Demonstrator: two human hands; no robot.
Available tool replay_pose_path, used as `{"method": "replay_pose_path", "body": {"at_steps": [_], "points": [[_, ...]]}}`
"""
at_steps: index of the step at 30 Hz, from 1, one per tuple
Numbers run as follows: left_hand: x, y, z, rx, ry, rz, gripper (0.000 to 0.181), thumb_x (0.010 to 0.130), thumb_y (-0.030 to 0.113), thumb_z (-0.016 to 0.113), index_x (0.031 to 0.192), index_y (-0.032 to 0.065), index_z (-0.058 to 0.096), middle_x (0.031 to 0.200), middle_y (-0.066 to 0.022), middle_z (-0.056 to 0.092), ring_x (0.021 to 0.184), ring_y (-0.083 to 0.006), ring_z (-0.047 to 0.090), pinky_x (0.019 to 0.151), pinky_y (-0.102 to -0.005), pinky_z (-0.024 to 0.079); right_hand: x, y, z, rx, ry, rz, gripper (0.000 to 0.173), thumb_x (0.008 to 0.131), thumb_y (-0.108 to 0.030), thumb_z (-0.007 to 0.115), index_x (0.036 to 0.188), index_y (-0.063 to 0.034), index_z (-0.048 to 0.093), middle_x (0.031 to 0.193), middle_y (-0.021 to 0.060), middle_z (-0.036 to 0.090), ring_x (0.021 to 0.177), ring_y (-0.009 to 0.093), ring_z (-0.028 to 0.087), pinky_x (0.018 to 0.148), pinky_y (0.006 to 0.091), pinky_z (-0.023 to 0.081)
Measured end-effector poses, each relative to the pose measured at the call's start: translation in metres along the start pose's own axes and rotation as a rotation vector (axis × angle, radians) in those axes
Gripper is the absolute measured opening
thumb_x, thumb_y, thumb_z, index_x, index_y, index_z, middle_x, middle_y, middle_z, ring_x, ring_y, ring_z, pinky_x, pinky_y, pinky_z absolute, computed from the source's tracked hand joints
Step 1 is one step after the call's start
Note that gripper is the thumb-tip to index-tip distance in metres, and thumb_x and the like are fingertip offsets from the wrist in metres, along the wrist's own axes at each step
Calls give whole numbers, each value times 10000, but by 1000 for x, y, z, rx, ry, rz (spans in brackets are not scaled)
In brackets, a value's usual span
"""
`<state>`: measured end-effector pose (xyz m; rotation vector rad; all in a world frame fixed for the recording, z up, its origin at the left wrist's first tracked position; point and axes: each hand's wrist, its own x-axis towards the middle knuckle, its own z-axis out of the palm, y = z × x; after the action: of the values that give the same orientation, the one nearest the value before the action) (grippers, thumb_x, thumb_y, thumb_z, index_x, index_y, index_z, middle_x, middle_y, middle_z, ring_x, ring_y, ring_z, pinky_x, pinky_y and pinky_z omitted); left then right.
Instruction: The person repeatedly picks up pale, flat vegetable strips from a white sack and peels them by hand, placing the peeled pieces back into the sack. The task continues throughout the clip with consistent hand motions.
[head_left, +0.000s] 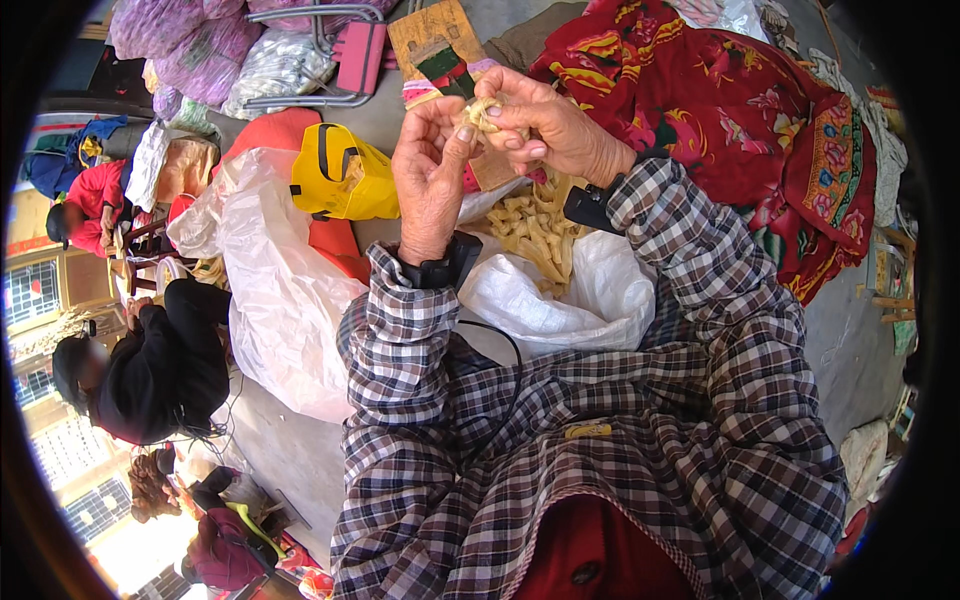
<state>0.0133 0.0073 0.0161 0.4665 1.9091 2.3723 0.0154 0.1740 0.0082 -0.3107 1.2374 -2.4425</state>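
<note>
Between my two hands is a small knotted piece of pale yellow strip (482, 112), which looks like dried plant husk. My left hand (431, 161) pinches its left side with the thumb and fingertips. From the other side, my right hand (559, 124) grips it between thumb and fingers, which hide part of it. Below the hands, a white woven sack (600, 292) lies open in my lap. Many similar pale yellow strips and folded pieces (529, 229) fill its mouth. Each wrist wears a black strapped device.
At left are a yellow bag (352, 180) and a large translucent plastic sheet (277, 300). A red floral blanket (712, 127) spreads at right. Ahead stand a wooden board (435, 37) and a pink folding chair (360, 56). Several people sit at far left, one in black (165, 367).
</note>
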Motion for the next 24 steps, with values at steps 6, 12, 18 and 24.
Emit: {"method": "replay_pose_path", "body": {"at_steps": [6,12,18,24], "points": [[0,2,-6,134,-149,8,231,908,50,636,1118,-23,576,840,-4,627,696,-46,553,636,-186,470,1,6,-7,-18,10,92,141,947,-157,538,1056,-125,455,633,-44,437,429,-2,362,405,155,338],[-1,2,-18,78,-198,-227,127,897,57,656,977,-14,588,743,5,611,577,-35,529,519,-170,437,-7,3,-4,-192,22,115,140,967,-209,547,1031,-119,460,603,-53,434,401,0,370,388,153,356],[-6,7,-14,197,-321,-271,126,929,115,629,900,7,571,641,26,552,509,-25,480,453,-178,382,-10,-1,-5,-145,-65,202,259,968,-337,529,986,-80,500,594,-83,412,420,-6,342,402,161,326],[-13,8,-4,55,-383,-312,202,946,202,588,823,47,546,628,44,487,479,-17,363,433,-182,274,-7,2,-2,-289,47,152,331,986,-399,494,919,-76,513,592,-67,439,407,8,376,378,165,342]]}}
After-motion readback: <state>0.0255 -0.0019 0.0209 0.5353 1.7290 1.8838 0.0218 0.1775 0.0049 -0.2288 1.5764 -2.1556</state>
